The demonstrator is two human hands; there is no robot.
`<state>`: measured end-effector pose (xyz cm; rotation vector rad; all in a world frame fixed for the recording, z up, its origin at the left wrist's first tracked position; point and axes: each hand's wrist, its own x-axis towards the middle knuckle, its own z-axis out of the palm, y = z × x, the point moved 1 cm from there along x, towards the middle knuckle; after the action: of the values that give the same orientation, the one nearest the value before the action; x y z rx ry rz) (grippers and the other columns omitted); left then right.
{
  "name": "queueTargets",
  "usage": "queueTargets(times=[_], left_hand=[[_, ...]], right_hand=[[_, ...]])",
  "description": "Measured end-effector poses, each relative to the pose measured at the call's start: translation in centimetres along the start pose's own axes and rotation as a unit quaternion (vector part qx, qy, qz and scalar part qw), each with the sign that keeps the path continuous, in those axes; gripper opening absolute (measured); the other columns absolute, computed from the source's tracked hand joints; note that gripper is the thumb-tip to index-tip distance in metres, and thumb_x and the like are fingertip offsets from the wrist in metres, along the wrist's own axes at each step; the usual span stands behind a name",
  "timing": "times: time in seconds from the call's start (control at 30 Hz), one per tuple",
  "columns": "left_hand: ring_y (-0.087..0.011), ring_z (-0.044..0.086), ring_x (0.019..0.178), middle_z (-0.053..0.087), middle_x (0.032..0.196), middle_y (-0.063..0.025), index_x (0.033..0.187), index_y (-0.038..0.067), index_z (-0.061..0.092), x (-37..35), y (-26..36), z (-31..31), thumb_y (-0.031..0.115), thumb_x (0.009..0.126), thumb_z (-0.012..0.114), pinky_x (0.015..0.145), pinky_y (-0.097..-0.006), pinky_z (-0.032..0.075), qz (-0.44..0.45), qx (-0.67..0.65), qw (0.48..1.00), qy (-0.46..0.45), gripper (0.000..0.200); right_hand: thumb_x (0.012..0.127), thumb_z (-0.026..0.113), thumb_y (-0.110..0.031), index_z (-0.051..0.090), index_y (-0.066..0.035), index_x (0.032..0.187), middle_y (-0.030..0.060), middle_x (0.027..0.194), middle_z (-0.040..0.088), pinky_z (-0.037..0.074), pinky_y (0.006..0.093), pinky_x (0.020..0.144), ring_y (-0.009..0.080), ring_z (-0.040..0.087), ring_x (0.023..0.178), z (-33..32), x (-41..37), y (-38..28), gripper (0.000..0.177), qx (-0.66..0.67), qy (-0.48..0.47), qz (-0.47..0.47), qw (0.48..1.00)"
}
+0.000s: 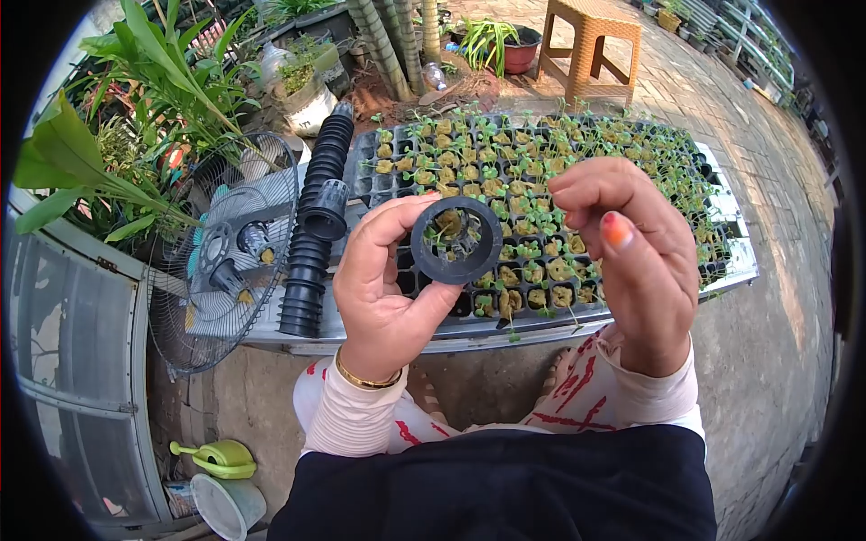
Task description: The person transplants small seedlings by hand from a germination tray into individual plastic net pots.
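Observation:
My left hand grips a black net pot between thumb and fingers, its round rim turned towards me. Inside the pot a small green seedling shows, with pale bits around it. To the right, my right hand is raised over the seedling tray, its fingers curved and the thumb apart from them. Nothing can be seen in it. Small sprouts in brownish plugs fill much of the tray's black cells. Left of my left hand lie long stacks of black net pots, with a single net pot resting on them.
A wire fan guard at the left carries a few potted seedlings. Leafy plants lean in from the upper left. A tan stool stands behind the table. A green watering can and a pale bucket sit low at left.

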<state>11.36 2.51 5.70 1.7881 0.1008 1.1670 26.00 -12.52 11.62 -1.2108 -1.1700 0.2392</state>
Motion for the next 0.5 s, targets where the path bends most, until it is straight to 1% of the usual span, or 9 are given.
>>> queueTargets(times=[0.07,0.1,0.17,0.2,0.27,0.33,0.4,0.43,0.5], left_hand=[[-0.0225,0.056,0.109,0.056,0.116,-0.0142,0.114,-0.001,0.053,0.2,-0.1,-0.1,-0.004,0.068,0.073,0.095,-0.0348,0.043,0.011,-0.015,1.0,0.006,0.051],[-0.0231,0.056,0.11,0.056,0.116,-0.0145,0.114,-0.001,0.053,0.3,-0.1,-0.1,-0.004,0.067,0.073,0.096,-0.0351,0.043,0.021,-0.03,0.999,0.007,0.051],[-0.0238,0.056,0.109,0.057,0.116,-0.0148,0.114,-0.001,0.053,0.5,-0.6,-0.3,-0.004,0.066,0.073,0.095,-0.0355,0.043,0.041,-0.019,0.999,0.002,0.052],[-0.0245,0.057,0.109,0.057,0.116,-0.015,0.114,0.0,0.054,0.6,-0.7,-0.5,-0.004,0.065,0.073,0.095,-0.0359,0.044,0.06,-0.009,0.998,-0.006,0.052],[-0.0254,0.057,0.108,0.058,0.115,-0.0151,0.113,0.001,0.054,0.6,-0.7,-0.6,-0.004,0.065,0.073,0.095,-0.0361,0.044,0.059,0.014,0.998,-0.016,0.052],[-0.0262,0.058,0.108,0.059,0.114,-0.0153,0.112,0.002,0.055,0.7,-0.6,-0.7,-0.003,0.064,0.073,0.094,-0.0364,0.045,0.057,0.036,0.997,-0.025,0.052],[-0.0274,0.06,0.106,0.061,0.111,-0.0149,0.111,0.003,0.055,0.9,-0.4,-0.6,-0.002,0.064,0.073,0.092,-0.0364,0.046,0.064,0.065,0.995,-0.048,0.05],[-0.0274,0.06,0.106,0.061,0.111,-0.0149,0.111,0.003,0.055,0.8,-0.4,-0.6,-0.002,0.064,0.073,0.092,-0.0364,0.046,0.063,0.065,0.995,-0.047,0.05],[-0.0271,0.06,0.105,0.062,0.11,-0.0144,0.109,0.003,0.056,0.9,-0.4,-0.5,-0.001,0.064,0.073,0.092,-0.0364,0.046,0.07,0.063,0.994,-0.054,0.048]], right_hand=[[0.094,0.047,-0.028,0.063,0.003,0.094,0.0083,0.093,0.058,0.037,0.0257,0.072,0.0146,0.049,0.081,-0.2,-0.2,-0.4,0.035,0.071,0.042,0.001,0.997],[0.094,0.047,-0.028,0.063,0.003,0.094,0.0083,0.093,0.058,0.037,0.0257,0.072,0.0146,0.049,0.081,-0.2,0.0,-0.2,0.035,0.072,0.039,-0.001,0.997],[0.097,0.046,-0.037,0.064,0.002,0.094,0.0067,0.088,0.058,0.036,0.0253,0.071,0.0154,0.048,0.08,-0.4,0.5,0.4,0.043,-0.041,0.044,-0.153,0.986],[0.097,0.046,-0.037,0.064,0.002,0.094,0.0067,0.088,0.058,0.036,0.0253,0.071,0.0154,0.048,0.08,-0.6,0.4,0.4,0.043,-0.041,0.043,-0.155,0.986],[0.096,0.043,-0.043,0.064,0.001,0.093,0.0048,0.083,0.056,0.036,0.025,0.072,0.0138,0.047,0.078,-0.8,0.0,0.5,0.049,-0.089,0.023,-0.124,0.988],[0.097,0.045,-0.04,0.064,0.001,0.091,0.0037,0.081,0.056,0.037,0.0248,0.07,0.0126,0.047,0.075,-0.5,-0.4,0.2,0.045,-0.051,0.043,-0.115,0.991],[0.095,0.051,-0.034,0.063,0.0,0.089,0.0044,0.081,0.058,0.039,0.0257,0.068,0.013,0.05,0.072,-0.4,-0.5,-0.1,0.037,-0.02,0.069,-0.123,0.99],[0.095,0.051,-0.034,0.063,0.0,0.089,0.0044,0.081,0.058,0.039,0.0257,0.068,0.013,0.05,0.072,-0.2,-0.6,-0.1,0.037,-0.02,0.068,-0.123,0.99],[0.09,0.06,-0.023,0.063,0.0,0.086,0.0061,0.078,0.061,0.042,0.0273,0.064,0.0158,0.054,0.07,0.0,-0.8,-0.2,0.023,-0.022,0.034,-0.137,0.99]])
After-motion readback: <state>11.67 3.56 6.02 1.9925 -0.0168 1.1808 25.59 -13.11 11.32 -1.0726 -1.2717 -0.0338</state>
